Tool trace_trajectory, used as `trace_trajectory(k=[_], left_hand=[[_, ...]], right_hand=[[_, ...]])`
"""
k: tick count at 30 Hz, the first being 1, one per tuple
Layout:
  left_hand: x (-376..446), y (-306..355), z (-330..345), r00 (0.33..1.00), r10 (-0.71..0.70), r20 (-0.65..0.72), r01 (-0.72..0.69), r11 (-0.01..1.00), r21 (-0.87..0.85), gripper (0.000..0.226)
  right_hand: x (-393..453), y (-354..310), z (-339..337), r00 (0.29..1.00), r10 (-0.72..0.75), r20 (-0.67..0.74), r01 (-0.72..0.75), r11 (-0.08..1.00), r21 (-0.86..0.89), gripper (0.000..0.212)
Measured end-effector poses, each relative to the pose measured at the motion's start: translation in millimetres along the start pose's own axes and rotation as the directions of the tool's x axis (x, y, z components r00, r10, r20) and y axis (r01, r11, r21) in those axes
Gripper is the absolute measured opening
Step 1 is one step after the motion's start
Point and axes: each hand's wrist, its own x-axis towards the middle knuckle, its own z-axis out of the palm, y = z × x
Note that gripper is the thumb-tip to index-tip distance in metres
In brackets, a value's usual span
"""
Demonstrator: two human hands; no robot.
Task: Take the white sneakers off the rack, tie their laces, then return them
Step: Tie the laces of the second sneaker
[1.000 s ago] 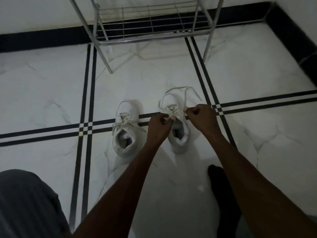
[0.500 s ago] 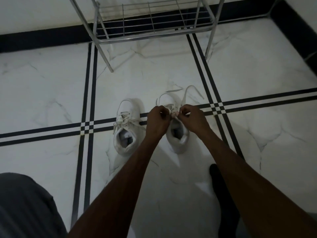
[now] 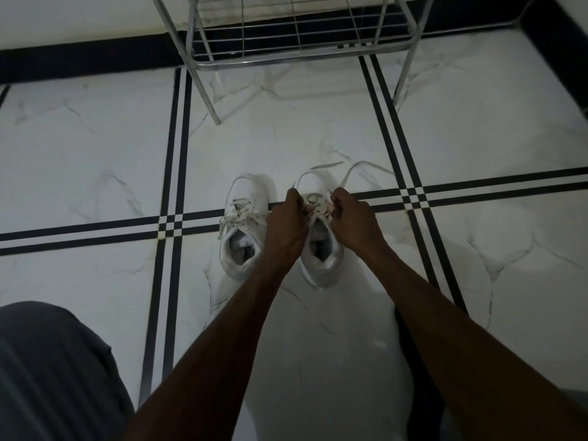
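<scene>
Two white sneakers stand side by side on the marble floor, toes pointing away from me. The left sneaker (image 3: 242, 230) has its laces lying across the tongue, and neither hand touches it. Over the right sneaker (image 3: 320, 246) my left hand (image 3: 288, 227) and my right hand (image 3: 354, 222) are both closed on its laces (image 3: 313, 205), close together above the tongue. Two loose lace ends (image 3: 359, 168) trail out past the toe onto the floor.
A metal wire shoe rack (image 3: 292, 43) stands against the wall beyond the sneakers, its lower shelf bare. Black stripe lines cross the white floor (image 3: 95, 154). My grey-clad knee (image 3: 47, 370) is at bottom left and a dark-socked foot (image 3: 413, 345) sits under my right arm.
My hands have drawn closer together over the right sneaker, pulling its laces in. The left sneaker has not moved.
</scene>
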Motion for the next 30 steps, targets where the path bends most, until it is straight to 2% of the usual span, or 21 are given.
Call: trace_trajectory(k=[6, 8, 11, 14, 16, 18, 21, 24, 27, 30], left_hand=[[0, -1, 2, 0.998, -0.052, 0.019, 0.051, 0.999, 0.004, 0.009], [1, -3, 1, 0.996, -0.082, 0.032, 0.084, 0.994, -0.068, 0.011], [4, -8, -2, 0.973, -0.198, 0.116, 0.218, 0.953, -0.209, 0.025], [6, -5, -9, 0.919, -0.289, 0.267, 0.381, 0.823, -0.421, 0.037], [9, 3, -18, 0.917, -0.259, 0.304, 0.388, 0.759, -0.523, 0.030], [14, 11, -29, 0.935, -0.216, 0.282, 0.346, 0.733, -0.585, 0.035], [26, 23, -47, 0.972, -0.103, 0.211, 0.215, 0.753, -0.622, 0.035], [38, 28, -60, 0.985, 0.010, 0.171, 0.085, 0.838, -0.540, 0.035], [40, 26, -61, 0.963, 0.049, 0.264, 0.101, 0.844, -0.527, 0.043], [30, 22, -52, 0.924, -0.041, 0.381, 0.228, 0.859, -0.458, 0.060]], right_hand=[[-1, -5, 0, 0.997, 0.075, 0.003, -0.075, 0.997, 0.013, 0.008], [4, -5, -2, 0.993, 0.106, 0.048, -0.109, 0.993, 0.053, 0.006], [9, 0, -6, 0.975, 0.178, 0.133, -0.205, 0.952, 0.228, 0.008], [12, 2, -10, 0.965, 0.218, 0.147, -0.263, 0.834, 0.485, 0.007], [16, -3, -12, 0.962, 0.246, 0.118, -0.266, 0.748, 0.608, 0.008], [17, -13, -17, 0.960, 0.254, 0.116, -0.265, 0.696, 0.667, 0.006], [13, -25, -28, 0.978, 0.108, 0.176, -0.196, 0.757, 0.623, 0.015], [11, -32, -45, 0.926, -0.074, 0.370, -0.143, 0.839, 0.525, 0.027], [13, -41, -62, 0.901, -0.133, 0.413, -0.088, 0.876, 0.475, 0.028], [17, -41, -68, 0.928, -0.139, 0.347, -0.013, 0.916, 0.401, 0.028]])
